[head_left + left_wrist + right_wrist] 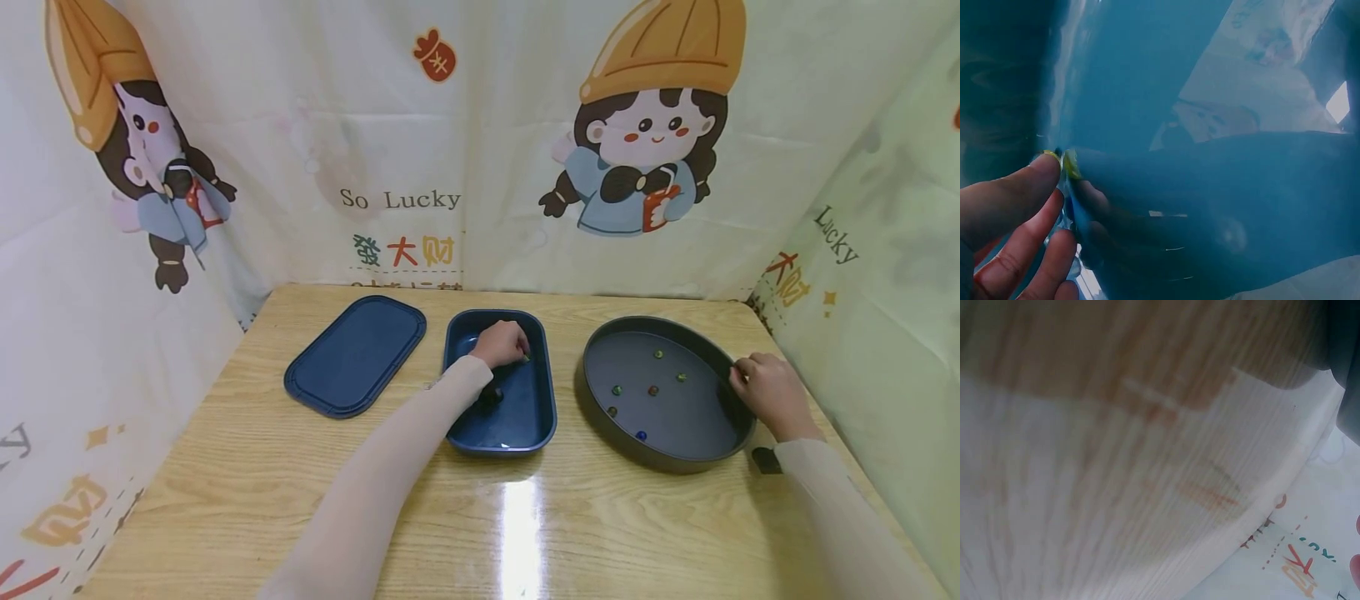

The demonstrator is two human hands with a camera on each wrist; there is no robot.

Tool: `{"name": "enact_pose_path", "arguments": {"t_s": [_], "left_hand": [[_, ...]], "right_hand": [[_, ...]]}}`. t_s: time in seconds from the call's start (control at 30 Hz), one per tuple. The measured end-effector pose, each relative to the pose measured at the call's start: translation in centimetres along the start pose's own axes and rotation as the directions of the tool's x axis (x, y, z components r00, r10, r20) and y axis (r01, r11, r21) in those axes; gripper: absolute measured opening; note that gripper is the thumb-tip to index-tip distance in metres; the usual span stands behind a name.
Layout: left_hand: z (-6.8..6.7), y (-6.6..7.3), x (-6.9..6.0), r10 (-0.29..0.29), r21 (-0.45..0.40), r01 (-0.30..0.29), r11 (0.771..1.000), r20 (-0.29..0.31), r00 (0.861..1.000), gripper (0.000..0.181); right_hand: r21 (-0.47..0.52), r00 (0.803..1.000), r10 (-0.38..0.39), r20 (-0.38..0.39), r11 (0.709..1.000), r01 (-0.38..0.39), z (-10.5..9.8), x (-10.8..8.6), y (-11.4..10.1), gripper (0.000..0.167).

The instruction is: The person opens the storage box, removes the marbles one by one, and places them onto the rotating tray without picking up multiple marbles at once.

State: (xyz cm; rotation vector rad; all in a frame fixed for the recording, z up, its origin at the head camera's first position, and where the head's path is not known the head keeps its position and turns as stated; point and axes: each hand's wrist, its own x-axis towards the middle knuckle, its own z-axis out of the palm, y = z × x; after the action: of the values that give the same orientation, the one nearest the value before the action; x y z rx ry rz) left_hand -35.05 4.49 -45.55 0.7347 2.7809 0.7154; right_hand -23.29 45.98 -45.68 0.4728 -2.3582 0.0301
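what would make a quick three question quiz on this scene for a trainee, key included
1. Count: how many marbles lie in the round pan?

2. Multiple choice: where is the left hand?
A) inside the pan
B) inside the blue tray
C) on the pan's rim

3. True or false: the right hand touches the pan's rim.

Key:
1. Six.
2. B.
3. True.

Printed curtains [502, 158] around wooden table [225, 492]
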Motion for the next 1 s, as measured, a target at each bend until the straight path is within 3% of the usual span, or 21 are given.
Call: {"name": "enact_pose_path", "arguments": {"t_s": [0.4,0.77,1.0], "left_hand": [[0.33,0.34,-0.28,0.014,-0.02,-0.014,1.0,0.011,1.0,0.008],[0.36,0.54,-0.81,0.037,-0.029,-0.038,0.999,-0.023,0.999,0.01],[0.26,0.42,-0.55,0.02,-0.047,-0.021,0.999,-0.032,0.999,0.009]], "right_hand": [[-0.01,1.0,-0.002,-0.001,1.0,0.002,0.21,-0.16,0.15,0.013],[-0.013,1.0,-0.013,-0.017,1.0,0.013,0.36,-0.18,0.22,0.013],[-0.003,1.0,-0.018,-0.021,1.0,0.018,0.19,-0.09,0.2,0.01]]}}
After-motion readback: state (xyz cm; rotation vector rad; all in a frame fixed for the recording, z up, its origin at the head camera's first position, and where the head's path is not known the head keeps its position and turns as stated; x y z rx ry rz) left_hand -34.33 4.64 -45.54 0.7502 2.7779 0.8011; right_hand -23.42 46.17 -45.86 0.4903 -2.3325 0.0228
